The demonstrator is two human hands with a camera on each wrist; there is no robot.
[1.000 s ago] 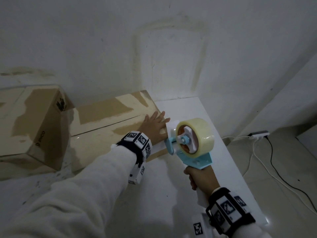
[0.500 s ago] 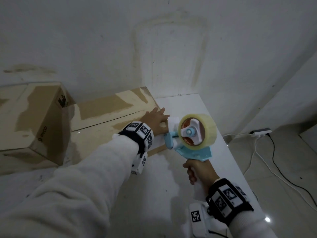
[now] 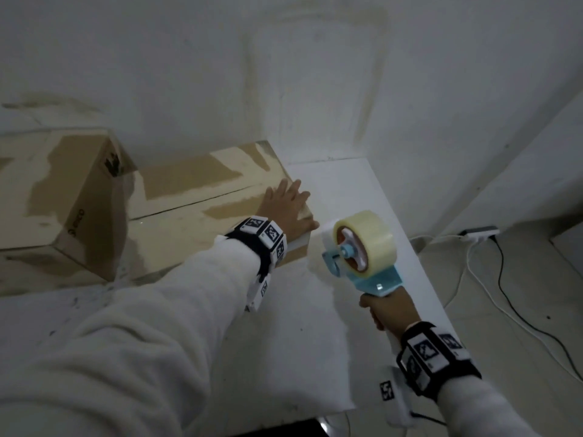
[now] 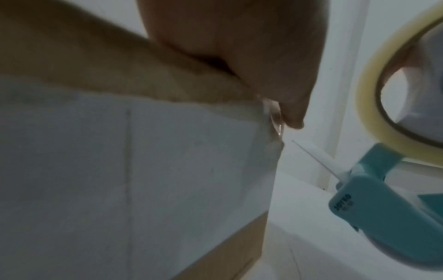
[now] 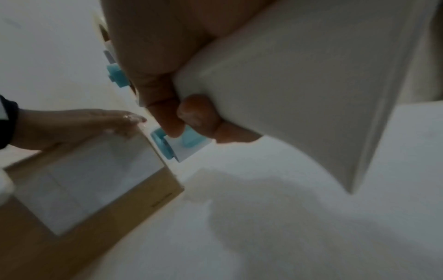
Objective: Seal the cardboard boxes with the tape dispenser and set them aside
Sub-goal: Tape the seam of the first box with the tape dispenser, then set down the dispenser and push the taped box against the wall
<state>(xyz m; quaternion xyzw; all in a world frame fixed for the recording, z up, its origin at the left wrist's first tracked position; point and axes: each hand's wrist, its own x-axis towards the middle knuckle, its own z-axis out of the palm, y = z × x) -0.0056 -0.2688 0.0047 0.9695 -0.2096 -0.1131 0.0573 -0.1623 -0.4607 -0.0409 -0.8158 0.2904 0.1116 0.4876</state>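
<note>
The left hand lies flat, fingers straight and spread, on the top right end of the cardboard box, its thumb hanging over the box's right edge. The box rests on the white desk with its closed flaps meeting in a seam that runs along the top; a white label covers part of its near side. The right hand has its grip curled tight round the white handle of the tape dispenser, holding it above the desk just right of the box's end, apart from the box. The dispenser's blue front end faces the box corner below the left thumb, with a gap between them. The roll of clear tape stands upright on it. A second cardboard box stands to the left, against the first. Cables trail on the floor at right.
</note>
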